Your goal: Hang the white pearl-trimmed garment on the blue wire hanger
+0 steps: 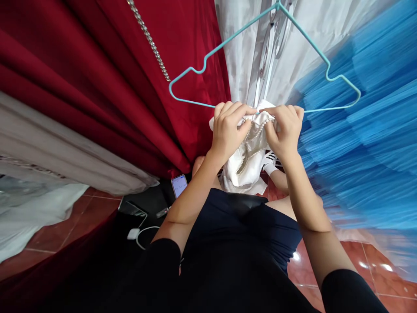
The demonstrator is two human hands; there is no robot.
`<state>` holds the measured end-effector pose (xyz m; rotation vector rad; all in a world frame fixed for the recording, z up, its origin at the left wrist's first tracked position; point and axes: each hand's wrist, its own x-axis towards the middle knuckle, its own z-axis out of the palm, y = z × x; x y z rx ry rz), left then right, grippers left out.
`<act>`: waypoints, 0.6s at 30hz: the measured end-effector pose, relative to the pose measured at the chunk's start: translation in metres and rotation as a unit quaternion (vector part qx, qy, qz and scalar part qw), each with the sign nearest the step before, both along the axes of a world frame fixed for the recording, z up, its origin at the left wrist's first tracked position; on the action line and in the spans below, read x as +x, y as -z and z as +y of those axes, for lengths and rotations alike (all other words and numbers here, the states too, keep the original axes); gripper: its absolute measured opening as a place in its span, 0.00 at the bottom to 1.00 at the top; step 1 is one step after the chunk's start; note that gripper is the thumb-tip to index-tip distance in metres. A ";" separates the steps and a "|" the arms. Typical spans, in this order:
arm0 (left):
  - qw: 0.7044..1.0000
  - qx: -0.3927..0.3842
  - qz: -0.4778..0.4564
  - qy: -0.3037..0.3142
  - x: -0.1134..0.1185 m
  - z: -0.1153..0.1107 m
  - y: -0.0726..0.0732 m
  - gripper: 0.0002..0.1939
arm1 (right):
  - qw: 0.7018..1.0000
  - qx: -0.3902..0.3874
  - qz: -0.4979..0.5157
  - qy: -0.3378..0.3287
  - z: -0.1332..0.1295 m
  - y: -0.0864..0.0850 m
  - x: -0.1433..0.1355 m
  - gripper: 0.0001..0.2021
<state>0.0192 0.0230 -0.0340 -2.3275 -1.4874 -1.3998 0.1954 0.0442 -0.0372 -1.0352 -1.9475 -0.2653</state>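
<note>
Both hands at centre frame, working at the lower bar of a light-blue hanger (pixel 278 6). Left hand (pixel 228 124): grip narrow, thumb and fingers pinching the top edge of a white garment (pixel 252 168) against the bar. Right hand (pixel 286 128): grip likewise narrow, thumb and fingers on the same edge, just beside the left. Fingertips of the two hands nearly meet; the exact contact of each with the bar is partly hidden by folds.

Garment position: centre of frame, gathered at the bar and hanging below it, crumpled, between the forearms. A string of pearl-like beads (pixel 250 157) loops along its front. Hanger spans the upper centre to upper right, its bar showing on both sides of the hands.

Surroundings: red cloth (pixel 114 87) at upper left, with a glittering strip (pixel 150 41) along it ending near the hanger's left corner; white cloth (pixel 309 39) at top centre; blue ruffled fabric (pixel 365 130) at right. Left of the left forearm, a lit phone (pixel 179 184); lower, a white plug (pixel 133 234) beside a curved white cable (pixel 140 238). Reddish floor tiles (pixel 78 217) at lower left and lower right.
</note>
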 end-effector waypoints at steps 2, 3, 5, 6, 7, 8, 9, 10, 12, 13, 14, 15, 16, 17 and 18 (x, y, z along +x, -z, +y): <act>1.000 0.013 0.010 0.022 -0.003 -0.001 0.002 0.13 | 1.000 0.023 0.020 0.007 0.003 0.006 -0.003 0.09; 0.999 0.027 0.010 0.026 -0.005 -0.003 0.004 0.15 | 0.999 0.028 0.029 0.005 0.004 0.007 -0.004 0.09; 0.996 0.083 -0.021 0.012 -0.010 -0.010 0.013 0.16 | 0.998 0.028 0.049 -0.001 0.006 0.004 -0.005 0.09; 0.991 0.120 -0.054 -0.006 -0.015 -0.014 0.019 0.14 | 0.998 0.026 0.058 -0.005 0.008 0.003 -0.006 0.10; 0.983 0.156 -0.094 -0.030 -0.020 -0.018 0.026 0.13 | 0.997 0.025 0.066 -0.009 0.010 0.001 -0.006 0.10; 0.972 0.181 -0.139 -0.055 -0.027 -0.021 0.034 0.11 | 0.997 0.024 0.073 -0.012 0.012 0.000 -0.006 0.11; 0.961 0.192 -0.183 -0.082 -0.036 -0.023 0.041 0.12 | 0.997 0.023 0.076 -0.015 0.014 0.000 -0.005 0.11; 0.950 0.187 -0.224 -0.110 -0.046 -0.024 0.046 0.13 | 0.997 0.023 0.077 -0.018 0.015 -0.001 -0.004 0.11; 0.931 0.149 -0.291 -0.162 -0.070 -0.023 0.051 0.15 | 0.997 0.021 0.075 -0.024 0.017 -0.001 -0.001 0.11; 0.923 0.130 -0.315 -0.179 -0.082 -0.020 0.048 0.15 | 0.997 0.019 0.073 -0.025 0.016 -0.001 0.001 0.11; 0.917 0.119 -0.331 -0.188 -0.094 -0.017 0.043 0.14 | 0.997 0.016 0.070 -0.025 0.016 -0.002 0.003 0.11; 0.915 0.116 -0.338 -0.189 -0.105 -0.013 0.035 0.14 | 0.997 0.012 0.068 -0.023 0.015 -0.003 0.004 0.10; 0.915 0.123 -0.337 -0.184 -0.115 -0.009 0.025 0.14 | 0.998 0.010 0.066 -0.020 0.014 -0.004 0.006 0.10; 0.916 0.137 -0.332 -0.178 -0.124 -0.005 0.013 0.14 | 0.998 0.009 0.065 -0.017 0.013 -0.006 0.006 0.09; 0.918 0.153 -0.321 -0.176 -0.130 0.000 0.000 0.15 | 0.998 0.010 0.066 -0.015 0.012 -0.007 0.007 0.09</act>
